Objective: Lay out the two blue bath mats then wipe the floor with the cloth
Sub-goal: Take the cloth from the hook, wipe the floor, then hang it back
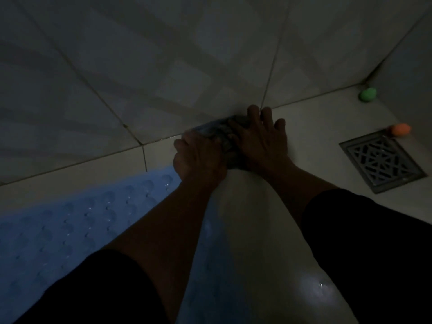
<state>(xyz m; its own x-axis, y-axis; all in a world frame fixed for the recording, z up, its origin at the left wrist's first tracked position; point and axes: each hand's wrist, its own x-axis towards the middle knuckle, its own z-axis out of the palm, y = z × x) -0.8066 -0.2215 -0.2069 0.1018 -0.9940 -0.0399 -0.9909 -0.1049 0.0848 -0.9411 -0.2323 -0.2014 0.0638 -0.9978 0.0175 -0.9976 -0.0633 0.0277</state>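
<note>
While both hands press the crumpled grey cloth (221,134) at frame centre, left hand (198,157) curled over it, right hand (259,136) spread flat, the glossy pale floor tile (254,230), probably wet, could let the dimpled blue rubber bath mat (70,230) at lower left slide

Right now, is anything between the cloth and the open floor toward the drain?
Nothing visible. Both hands, left and right, press the cloth at the wall; bare floor runs to the drain.

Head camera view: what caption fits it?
Both hands, left and right, press a cloth against the floor beside a blue mat.
</note>
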